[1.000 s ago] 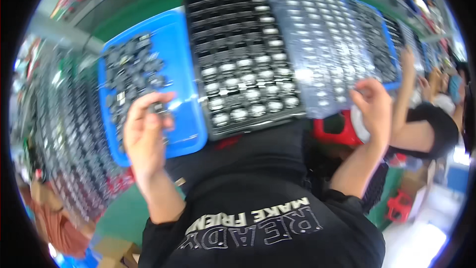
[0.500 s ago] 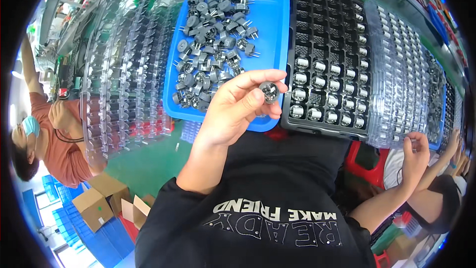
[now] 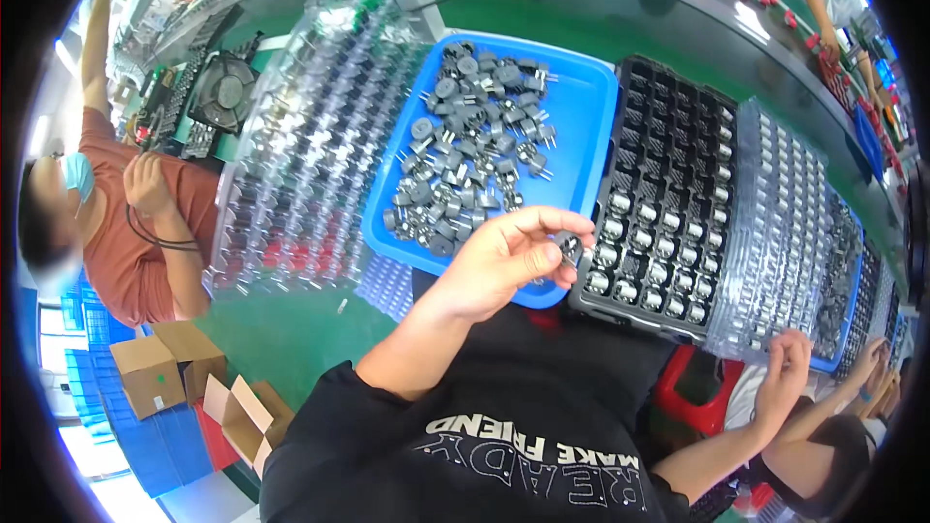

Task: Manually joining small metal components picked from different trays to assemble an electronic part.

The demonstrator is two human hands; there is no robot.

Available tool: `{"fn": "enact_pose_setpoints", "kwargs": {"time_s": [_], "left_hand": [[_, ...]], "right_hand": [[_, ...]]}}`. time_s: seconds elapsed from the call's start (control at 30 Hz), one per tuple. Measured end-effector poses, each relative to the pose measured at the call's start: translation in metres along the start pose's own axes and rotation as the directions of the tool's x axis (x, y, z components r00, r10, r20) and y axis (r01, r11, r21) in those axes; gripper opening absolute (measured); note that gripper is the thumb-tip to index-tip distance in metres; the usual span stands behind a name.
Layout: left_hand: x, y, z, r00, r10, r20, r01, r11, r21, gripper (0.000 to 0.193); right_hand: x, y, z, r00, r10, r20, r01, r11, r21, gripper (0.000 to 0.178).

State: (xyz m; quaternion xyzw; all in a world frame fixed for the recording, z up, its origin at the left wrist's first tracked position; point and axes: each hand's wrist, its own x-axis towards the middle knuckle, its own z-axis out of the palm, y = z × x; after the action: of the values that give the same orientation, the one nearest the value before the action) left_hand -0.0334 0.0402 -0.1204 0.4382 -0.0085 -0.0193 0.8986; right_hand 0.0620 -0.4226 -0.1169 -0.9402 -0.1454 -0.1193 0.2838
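Observation:
My left hand (image 3: 518, 257) pinches a small round dark-grey part (image 3: 569, 249) between thumb and fingers, its metallic inside facing up. It is held over the near right corner of a blue tray (image 3: 593, 97), beside a black compartment tray (image 3: 635, 194). Loose grey round parts (image 3: 470, 136), many with two metal pins, lie heaped in the blue tray. Silver-topped pieces fill the nearer pockets and right column of the black tray. My right hand (image 3: 783, 378) is raised by the near edge of the clear plastic trays (image 3: 765, 232), fingers loosely bent and apart, nothing visible in them.
Stacked clear trays (image 3: 310, 136) stand left of the blue tray. A co-worker (image 3: 145, 213) is at far left; another person's arms show at far right. Open cardboard boxes (image 3: 247, 416) sit lower left. A red stool (image 3: 699, 392) stands below the black tray.
The view has shifted, so the trays and both hands appear lower. The left hand still pinches the grey part, now turned slightly and near the black tray's edge.

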Motion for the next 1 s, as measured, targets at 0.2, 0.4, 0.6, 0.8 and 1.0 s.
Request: {"fn": "enact_pose_setpoints", "kwargs": {"time_s": [0.2, 0.4, 0.6, 0.8, 1.0], "left_hand": [[0.002, -0.005, 0.0, 0.999, -0.037, -0.021, 0.036, 0.999, -0.021, 0.037], [-0.009, -0.008, -0.008, 0.997, 0.035, -0.076, -0.029, 0.996, 0.079, 0.044], [-0.012, -0.011, -0.02, 0.998, 0.029, -0.06, -0.025, 0.998, 0.059, 0.043], [-0.01, -0.011, -0.021, 0.998, 0.026, -0.065, -0.022, 0.998, 0.062, 0.043], [-0.013, -0.01, -0.008, 0.997, 0.032, -0.07, -0.028, 0.998, 0.051, 0.043]], "right_hand": [[-0.008, -0.038, -0.015, 0.973, 0.232, -0.013, -0.233, 0.972, -0.029, 0.009], [0.004, -0.043, -0.002, 0.988, 0.147, -0.056, -0.151, 0.985, -0.086, 0.016], [0.012, -0.051, -0.006, 0.97, 0.239, -0.036, -0.242, 0.962, -0.124, 0.012], [-0.003, -0.036, -0.01, 0.975, 0.22, 0.022, -0.22, 0.958, 0.181, 0.012], [-0.006, -0.009, -0.003, 0.999, 0.038, -0.024, -0.037, 0.999, 0.009, 0.014]]}}
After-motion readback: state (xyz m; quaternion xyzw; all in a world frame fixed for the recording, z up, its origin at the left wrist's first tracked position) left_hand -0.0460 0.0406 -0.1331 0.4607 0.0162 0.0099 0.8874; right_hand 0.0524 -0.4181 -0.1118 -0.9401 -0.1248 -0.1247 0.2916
